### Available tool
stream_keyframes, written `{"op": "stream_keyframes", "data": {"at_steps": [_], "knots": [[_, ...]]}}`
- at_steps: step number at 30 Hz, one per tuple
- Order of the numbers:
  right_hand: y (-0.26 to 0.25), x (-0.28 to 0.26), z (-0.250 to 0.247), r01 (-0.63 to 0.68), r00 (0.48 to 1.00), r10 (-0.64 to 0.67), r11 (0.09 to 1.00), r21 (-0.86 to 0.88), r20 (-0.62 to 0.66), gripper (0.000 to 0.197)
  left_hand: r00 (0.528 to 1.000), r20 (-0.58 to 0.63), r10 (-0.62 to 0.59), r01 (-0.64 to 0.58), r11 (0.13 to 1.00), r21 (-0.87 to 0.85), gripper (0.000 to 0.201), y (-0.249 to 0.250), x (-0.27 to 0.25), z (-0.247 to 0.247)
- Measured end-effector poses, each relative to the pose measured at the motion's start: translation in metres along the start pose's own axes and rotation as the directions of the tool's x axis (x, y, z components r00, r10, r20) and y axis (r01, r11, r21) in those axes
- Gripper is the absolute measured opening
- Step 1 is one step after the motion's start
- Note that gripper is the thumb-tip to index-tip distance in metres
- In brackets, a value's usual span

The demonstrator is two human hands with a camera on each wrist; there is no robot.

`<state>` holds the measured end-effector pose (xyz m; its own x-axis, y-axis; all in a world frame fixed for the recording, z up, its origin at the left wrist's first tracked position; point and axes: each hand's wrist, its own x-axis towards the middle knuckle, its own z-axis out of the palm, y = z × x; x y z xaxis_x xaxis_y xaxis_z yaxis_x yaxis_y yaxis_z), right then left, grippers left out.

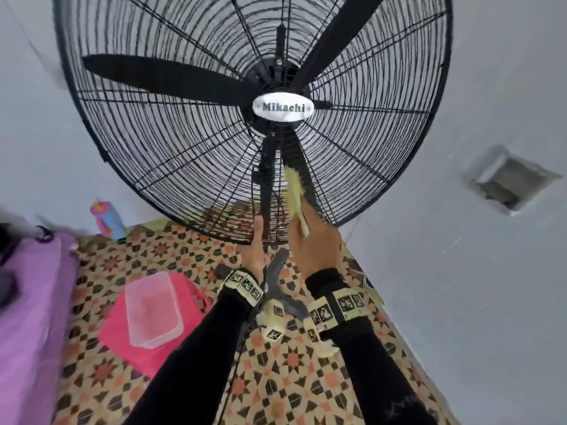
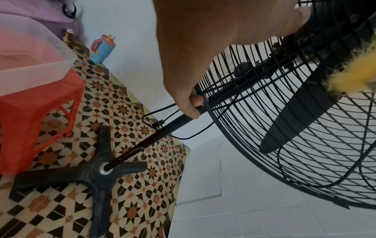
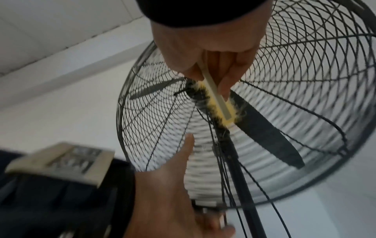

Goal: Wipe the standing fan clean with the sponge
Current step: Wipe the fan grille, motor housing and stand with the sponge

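Note:
A large black standing fan [image 1: 251, 96] with a wire cage and a white "Mikachi" badge [image 1: 283, 107] fills the upper head view. My left hand [image 1: 256, 250] grips the fan's black pole [image 2: 179, 122] just under the cage, fingers curled round it [image 2: 191, 104]. My right hand [image 1: 316, 240] holds a worn yellow sponge [image 1: 294, 187] on a pale backing strip and presses it against the lower part of the cage. In the right wrist view the sponge [image 3: 218, 111] lies along the wires near the hub, pinched between thumb and fingers [image 3: 227, 83].
The fan's black cross-shaped base [image 2: 97, 173] stands on a patterned floor mat [image 1: 276, 378]. A clear plastic tub [image 1: 152, 308] sits on a pink stool [image 1: 190, 302] at left. A blue and pink bottle [image 1: 107, 219] stands by the wall. A power cord [image 2: 195, 133] loops off the pole.

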<state>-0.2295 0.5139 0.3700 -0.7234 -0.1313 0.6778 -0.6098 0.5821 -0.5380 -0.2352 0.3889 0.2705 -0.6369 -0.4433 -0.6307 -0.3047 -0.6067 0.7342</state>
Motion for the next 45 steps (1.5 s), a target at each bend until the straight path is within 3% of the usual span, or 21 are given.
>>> {"op": "stream_keyframes", "data": {"at_steps": [2,5,8,11,13,14,16,20,24,27,29,31,34,38,40,43,45], "knots": [[-0.002,0.012,-0.004,-0.003,1.0,0.003,1.0,-0.002,-0.022,0.035,0.999,-0.032,0.041,-0.041,0.999,-0.007,0.118,0.002,-0.002,0.0],[0.0,0.034,-0.013,-0.034,0.995,0.027,0.997,-0.063,-0.097,0.039,0.995,-0.086,0.041,-0.043,0.999,-0.02,0.154,0.004,-0.01,-0.001],[0.002,0.046,-0.017,-0.028,0.997,0.021,0.994,-0.103,-0.07,0.038,0.99,-0.126,0.065,-0.078,0.992,-0.097,0.159,0.002,-0.007,-0.003],[0.004,0.043,-0.012,-0.012,1.0,0.012,0.997,-0.081,-0.006,0.044,0.987,-0.102,0.121,-0.135,0.98,-0.149,0.138,0.007,-0.007,0.002],[0.009,0.031,-0.006,0.074,0.995,-0.072,0.997,-0.024,0.064,0.041,0.984,-0.107,0.142,-0.159,0.972,-0.173,0.112,0.006,-0.005,0.005],[0.011,0.025,-0.004,0.135,0.984,-0.135,0.991,0.003,0.113,0.042,0.984,-0.104,0.143,-0.161,0.968,-0.19,0.109,0.003,-0.002,0.005],[0.016,0.025,-0.005,0.155,0.977,-0.158,0.988,0.026,0.146,0.044,0.984,-0.1,0.147,-0.167,0.957,-0.238,0.126,-0.006,0.007,0.004],[0.018,0.042,-0.004,-0.049,0.996,0.047,0.999,-0.023,-0.082,0.042,0.992,-0.063,0.109,-0.123,0.94,-0.318,0.129,-0.019,0.025,0.003],[0.002,0.033,0.004,0.019,0.997,-0.026,0.995,0.096,0.076,0.039,0.995,-0.009,0.102,-0.101,0.968,-0.229,0.144,-0.022,0.033,-0.002],[0.0,0.05,-0.014,0.001,0.996,0.009,0.994,0.112,-0.089,0.03,0.994,-0.039,0.099,-0.105,0.979,-0.174,0.158,-0.018,0.029,-0.003],[-0.001,0.058,-0.018,-0.031,0.986,0.042,0.997,0.069,-0.161,0.03,0.995,-0.043,0.094,-0.099,0.986,-0.138,0.156,-0.019,0.037,-0.004],[-0.011,0.055,-0.01,-0.003,0.998,0.004,1.0,0.011,-0.063,0.039,0.995,-0.051,0.089,-0.095,0.988,-0.123,0.154,-0.022,0.05,-0.006],[-0.02,0.048,-0.003,0.102,0.987,-0.11,0.992,0.076,0.116,0.042,0.995,-0.041,0.092,-0.097,0.988,-0.122,0.157,-0.02,0.052,-0.01],[-0.018,0.064,-0.011,0.024,0.996,-0.024,1.0,-0.004,-0.082,0.039,0.991,-0.015,0.132,-0.133,0.986,-0.102,0.17,-0.015,0.039,-0.009],[-0.02,0.066,-0.007,0.034,0.999,-0.034,0.999,-0.016,-0.04,0.04,0.992,-0.012,0.126,-0.127,0.986,-0.113,0.163,-0.009,0.032,-0.006],[-0.023,0.069,-0.011,0.051,0.997,-0.057,0.995,0.089,0.058,0.034,0.991,0.019,0.134,-0.131,0.986,-0.1,0.133,-0.003,0.024,-0.003],[-0.019,0.078,-0.023,0.034,0.999,-0.033,0.997,0.063,-0.021,0.032,0.992,0.002,0.127,-0.126,0.987,-0.095,0.127,-0.007,0.021,-0.003]]}}
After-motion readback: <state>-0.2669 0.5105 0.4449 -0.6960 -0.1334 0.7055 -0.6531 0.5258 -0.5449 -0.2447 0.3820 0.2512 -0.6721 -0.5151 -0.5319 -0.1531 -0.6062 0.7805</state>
